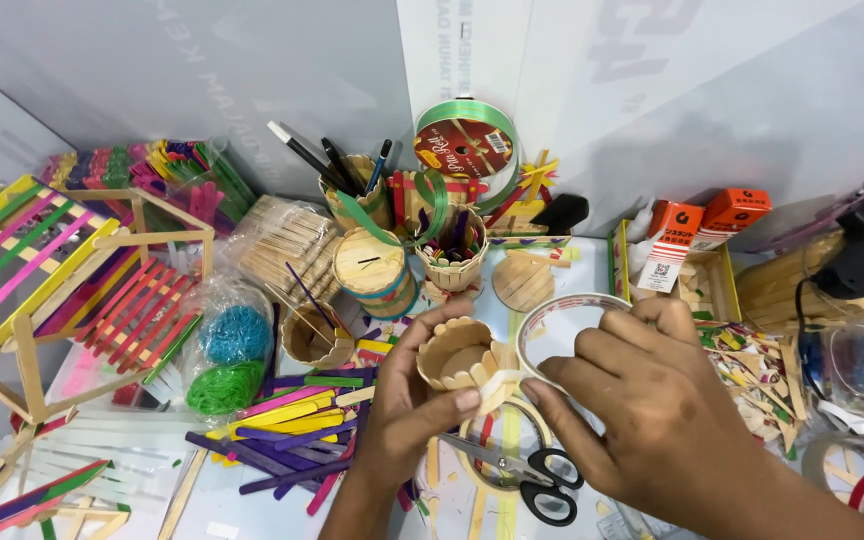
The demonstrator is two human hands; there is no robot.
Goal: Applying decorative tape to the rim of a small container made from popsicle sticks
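Nearest the camera, the scissors (522,478) with black handles lie flat on the table just below both hands, over a small tape ring, within easy reach of either thumb.

The left hand (414,410) is closed around the small craft-stick cup (455,353), thumb on its near side and fingertips curled over the far rim, so the cup sits tilted with its open mouth facing up and toward the wall. The right hand (642,400) pinches the free end of the tape between thumb and forefinger right at the cup's right-hand edge, where the two thumbs almost meet; its other fingers carry the clear tape roll (564,322) just beyond the pinch. Both hands are shut on what they hold; neither is free.

To do this well, it seems best to keep the strip taut between the pinch and the roll, press it down on the stick wall with the left thumb before letting go, and turn the cup rather than the roll so the tape lies without creases.

Left of the grip lies a loose heap of coloured craft sticks (282,430). Beyond it stand a round wooden-stick box (372,268) and a pen holder (357,185), with a green ribbon spool (465,140) farthest back against the wall.
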